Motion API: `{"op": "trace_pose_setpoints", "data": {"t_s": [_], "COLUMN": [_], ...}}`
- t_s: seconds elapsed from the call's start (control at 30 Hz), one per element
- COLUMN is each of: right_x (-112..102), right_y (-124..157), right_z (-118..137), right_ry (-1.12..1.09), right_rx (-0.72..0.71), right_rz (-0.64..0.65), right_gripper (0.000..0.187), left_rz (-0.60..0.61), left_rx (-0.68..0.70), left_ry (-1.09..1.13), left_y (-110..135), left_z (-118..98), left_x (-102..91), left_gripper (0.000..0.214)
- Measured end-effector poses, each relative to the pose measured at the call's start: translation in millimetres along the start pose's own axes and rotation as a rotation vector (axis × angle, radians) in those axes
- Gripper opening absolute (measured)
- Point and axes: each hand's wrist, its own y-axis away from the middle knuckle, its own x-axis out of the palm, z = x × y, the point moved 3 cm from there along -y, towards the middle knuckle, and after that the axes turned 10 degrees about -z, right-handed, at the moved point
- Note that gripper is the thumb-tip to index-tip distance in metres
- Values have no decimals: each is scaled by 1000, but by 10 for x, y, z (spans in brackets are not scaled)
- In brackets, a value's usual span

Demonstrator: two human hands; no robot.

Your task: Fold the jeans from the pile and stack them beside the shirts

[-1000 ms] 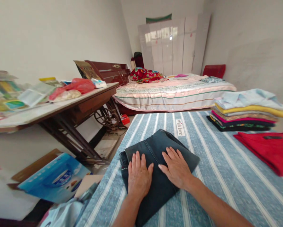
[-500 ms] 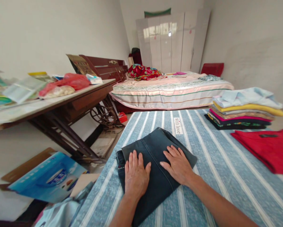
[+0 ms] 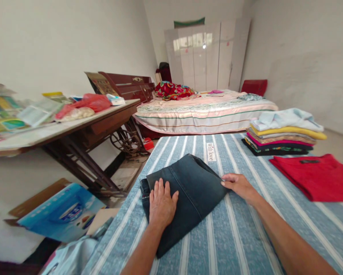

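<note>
A folded pair of dark blue jeans [image 3: 193, 187] lies on the blue and white striped bed cover [image 3: 246, 229] right in front of me. My left hand [image 3: 160, 204] rests flat on the left part of the jeans, fingers stretched out. At the jeans' right edge my right hand [image 3: 238, 185] touches the fabric with its fingers curled at the corner; whether it grips the cloth I cannot tell.
A stack of folded clothes [image 3: 283, 131] and a folded red garment [image 3: 314, 176] lie at the right on the cover. A wooden table [image 3: 74, 128] with bags and papers stands at the left. A second bed [image 3: 206, 112] and a white wardrobe [image 3: 206, 55] are behind.
My right hand has slid off the top of the jeans to their right edge. The left hand stays flat on the jeans.
</note>
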Motion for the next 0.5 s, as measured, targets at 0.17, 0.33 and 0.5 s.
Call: {"op": "trace_pose_setpoints", "data": {"t_s": [0.17, 0.33, 0.5], "right_x": [15, -33, -54], "right_y": [-22, -59, -48], "right_z": [28, -15, 23], "right_ry": [-29, 6, -81], "right_rx": [-4, 16, 20], "right_rz": [56, 57, 35], "right_gripper": [28, 24, 26], "left_rz": [18, 22, 14], "left_rx": [-6, -7, -2], "left_ry": [5, 4, 2], "left_y": [-7, -5, 6], "left_z": [-4, -10, 0], "left_x": [-17, -28, -6], "left_gripper": [51, 50, 51]}}
